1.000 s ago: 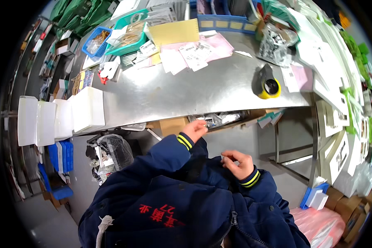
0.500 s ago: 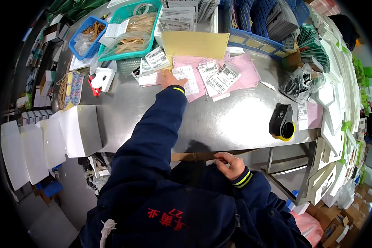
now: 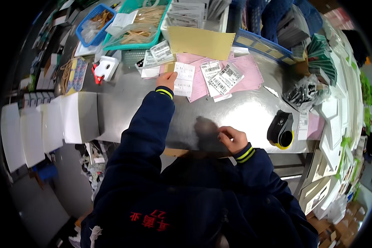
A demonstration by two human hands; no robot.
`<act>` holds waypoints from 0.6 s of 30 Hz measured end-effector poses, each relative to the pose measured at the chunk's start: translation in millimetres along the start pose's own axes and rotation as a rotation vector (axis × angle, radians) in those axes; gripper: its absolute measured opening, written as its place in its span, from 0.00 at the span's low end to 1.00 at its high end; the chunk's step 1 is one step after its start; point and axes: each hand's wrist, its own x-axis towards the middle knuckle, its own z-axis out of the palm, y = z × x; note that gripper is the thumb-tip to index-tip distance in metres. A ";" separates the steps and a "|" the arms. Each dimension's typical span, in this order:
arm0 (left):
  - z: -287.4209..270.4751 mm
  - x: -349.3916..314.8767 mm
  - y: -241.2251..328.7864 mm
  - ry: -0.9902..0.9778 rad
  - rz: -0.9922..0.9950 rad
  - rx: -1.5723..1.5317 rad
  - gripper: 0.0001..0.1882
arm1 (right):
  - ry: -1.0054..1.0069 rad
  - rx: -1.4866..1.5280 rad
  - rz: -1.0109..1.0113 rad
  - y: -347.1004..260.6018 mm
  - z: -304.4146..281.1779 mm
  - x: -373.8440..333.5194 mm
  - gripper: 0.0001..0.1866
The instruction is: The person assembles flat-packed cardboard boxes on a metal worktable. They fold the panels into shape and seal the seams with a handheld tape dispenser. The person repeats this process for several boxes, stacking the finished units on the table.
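On the metal bench [image 3: 120,118], left of the middle, lies a white slip [image 3: 185,81] with handwriting too small to make out. The left hand [image 3: 166,79] reaches to it, thumb on its left edge and the other fingers bent; their tips are hidden, so whether they pinch the paper I cannot tell, and the hand covers part of that edge. Nearer the body, the right hand [image 3: 234,139] hovers by the front edge, its fingers curled toward the thumb, and whether anything sits between them is hard to see. Beside the slip, on its right, printed labels [image 3: 227,78] overlap pink sheets [image 3: 251,71], hiding much of them. Behind, a yellow card [image 3: 200,42] screens the lower front of a white bin [image 3: 223,25], which the upper rim cuts off, as it does the teal basket [image 3: 162,31] and the blue crate [image 3: 265,47]. At right, a clear bag [image 3: 308,93] glints over dark contents I cannot identify, and near it stands a black-and-yellow object [image 3: 280,129], its kind unclear
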 end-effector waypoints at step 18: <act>31.0 -24.0 9.3 0.222 -0.314 -0.164 0.14 | 0.027 0.426 0.452 59.7 -10.2 141.7 0.26</act>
